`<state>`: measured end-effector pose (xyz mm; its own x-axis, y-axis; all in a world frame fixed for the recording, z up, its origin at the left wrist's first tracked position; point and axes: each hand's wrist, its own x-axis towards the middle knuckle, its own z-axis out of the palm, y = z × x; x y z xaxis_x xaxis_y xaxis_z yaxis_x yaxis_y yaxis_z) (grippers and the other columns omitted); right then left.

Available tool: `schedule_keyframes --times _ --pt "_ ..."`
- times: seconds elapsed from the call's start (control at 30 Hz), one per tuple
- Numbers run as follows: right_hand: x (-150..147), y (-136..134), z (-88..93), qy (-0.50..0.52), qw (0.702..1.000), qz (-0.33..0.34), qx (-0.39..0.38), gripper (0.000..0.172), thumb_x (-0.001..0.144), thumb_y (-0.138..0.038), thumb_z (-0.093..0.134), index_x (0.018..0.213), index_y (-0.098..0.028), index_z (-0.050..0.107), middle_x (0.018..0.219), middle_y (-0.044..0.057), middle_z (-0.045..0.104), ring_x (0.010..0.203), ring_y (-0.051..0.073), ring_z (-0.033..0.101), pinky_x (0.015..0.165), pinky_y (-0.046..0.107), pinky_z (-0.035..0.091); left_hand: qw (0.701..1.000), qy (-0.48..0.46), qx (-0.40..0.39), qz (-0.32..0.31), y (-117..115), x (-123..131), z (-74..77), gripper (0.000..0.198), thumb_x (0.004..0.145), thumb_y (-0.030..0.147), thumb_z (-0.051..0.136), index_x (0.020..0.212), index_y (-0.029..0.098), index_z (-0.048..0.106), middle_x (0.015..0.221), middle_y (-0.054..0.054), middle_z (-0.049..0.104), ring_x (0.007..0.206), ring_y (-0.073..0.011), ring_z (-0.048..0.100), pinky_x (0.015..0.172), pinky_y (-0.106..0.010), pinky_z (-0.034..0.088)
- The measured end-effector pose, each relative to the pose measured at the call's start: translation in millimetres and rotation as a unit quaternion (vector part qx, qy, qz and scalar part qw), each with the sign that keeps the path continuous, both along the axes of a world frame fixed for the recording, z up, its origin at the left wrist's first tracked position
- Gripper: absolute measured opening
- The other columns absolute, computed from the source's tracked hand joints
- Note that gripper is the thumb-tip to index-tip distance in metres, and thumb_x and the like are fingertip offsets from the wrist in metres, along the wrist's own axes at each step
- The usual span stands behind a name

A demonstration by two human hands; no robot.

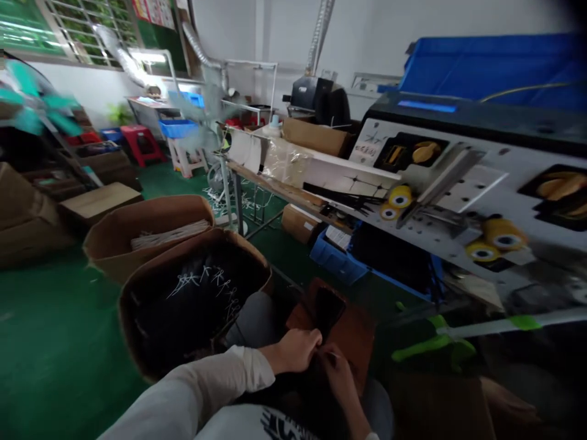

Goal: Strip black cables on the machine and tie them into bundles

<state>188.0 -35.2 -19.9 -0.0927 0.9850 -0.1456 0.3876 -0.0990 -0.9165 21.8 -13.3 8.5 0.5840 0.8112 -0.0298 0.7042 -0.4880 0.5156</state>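
Observation:
Low in front of me, my left hand is closed in a fist, with its thumb toward my right hand. My right hand is just beside it, fingers bent together in a pinch. Whatever lies between the fingertips is dark and too small to make out. Beyond my hands is a brown, stool-like surface with a dark opening or object in its top. To the left of my knee stands a cardboard box full of black bundles tied with thin white ties.
Another cardboard box holds pale strips. On the right is a machine with yellow rollers, and dark strands lie before it on a bench. A blue crate sits underneath. Green-taped bar juts in at right.

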Motion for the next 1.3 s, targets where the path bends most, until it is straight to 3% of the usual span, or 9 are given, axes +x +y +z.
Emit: schedule_keyframes --times 0.13,0.23,0.4,0.57,0.73,0.97,1.1,1.3 --pt "5 2 -4.5 0.023 0.999 0.006 -0.039 0.025 0.069 -0.044 0.059 0.066 -0.019 0.058 0.065 0.004 0.060 0.064 0.020 0.057 0.060 0.030 0.044 0.999 -0.045 -0.003 0.011 -7 -2 -8.5 0.025 0.083 0.021 0.047 0.107 0.023 0.051 0.090 -0.004 0.067 0.080 -0.0213 0.065 0.066 -0.029 0.046" --pt "5 6 -1.3 -0.001 1.000 0.016 -0.022 0.021 0.069 -0.039 0.060 0.067 -0.018 0.058 0.065 0.003 0.059 0.065 0.019 0.056 0.061 0.028 0.043 0.997 -0.076 -0.007 0.020 0 -7 -14.4 0.020 0.079 0.021 0.053 0.098 0.022 0.059 0.093 -0.005 0.066 0.083 -0.0193 0.063 0.069 -0.027 0.045" --pt "4 7 11.5 -0.050 0.997 0.050 0.024 0.015 0.074 -0.033 0.058 0.074 -0.018 0.060 0.072 0.002 0.062 0.070 0.017 0.059 0.066 0.026 0.044 0.993 -0.114 -0.030 -0.026 16 -10 -22.9 0.013 0.080 0.020 0.052 0.085 0.019 0.064 0.086 -0.005 0.063 0.083 -0.0178 0.060 0.073 -0.026 0.044" --pt "6 6 14.1 -0.165 0.979 0.067 0.095 0.010 0.078 -0.021 0.054 0.081 -0.020 0.063 0.078 0.002 0.065 0.074 0.016 0.060 0.070 0.025 0.043 0.987 -0.149 -0.055 -0.020 17 -1 -34.7 0.014 0.079 0.014 0.048 0.085 0.016 0.060 0.083 -0.006 0.059 0.079 -0.0174 0.055 0.073 -0.028 0.042" --pt "-4 1 6.1 -0.268 0.952 0.037 0.144 0.016 0.081 -0.013 0.050 0.086 -0.020 0.063 0.082 0.005 0.065 0.079 0.017 0.059 0.070 0.025 0.040 0.977 -0.199 -0.071 0.040 9 9 -48.2 0.010 0.078 0.011 0.045 0.077 0.016 0.054 0.079 -0.006 0.056 0.078 -0.0173 0.052 0.073 -0.028 0.042" --pt "-16 -6 -9.8 -0.220 0.956 -0.025 0.194 0.017 0.088 -0.017 0.042 0.082 -0.017 0.058 0.079 0.005 0.057 0.075 0.017 0.053 0.069 0.026 0.038 0.953 -0.266 -0.116 0.086 8 8 -42.8 0.016 0.082 0.012 0.043 0.090 0.016 0.056 0.087 -0.006 0.061 0.085 -0.0166 0.057 0.080 -0.029 0.043" --pt "-17 -9 -8.5 -0.162 0.965 -0.052 0.200 0.015 0.088 -0.019 0.044 0.078 -0.017 0.055 0.083 0.005 0.052 0.079 0.016 0.051 0.071 0.026 0.040 0.940 -0.281 -0.157 0.109 11 7 -40.0 0.012 0.079 0.012 0.047 0.081 0.017 0.058 0.082 -0.005 0.061 0.084 -0.0176 0.056 0.081 -0.031 0.042" --pt "-15 -24 -15.5 -0.062 0.972 -0.161 0.157 0.017 0.082 -0.028 0.055 0.069 -0.017 0.054 0.092 0.007 0.050 0.092 0.019 0.050 0.084 0.033 0.041 0.888 -0.308 -0.274 0.202 10 1 -44.2 0.016 0.085 0.023 0.037 0.081 0.015 0.051 0.077 -0.004 0.058 0.073 -0.0157 0.055 0.070 -0.029 0.044"
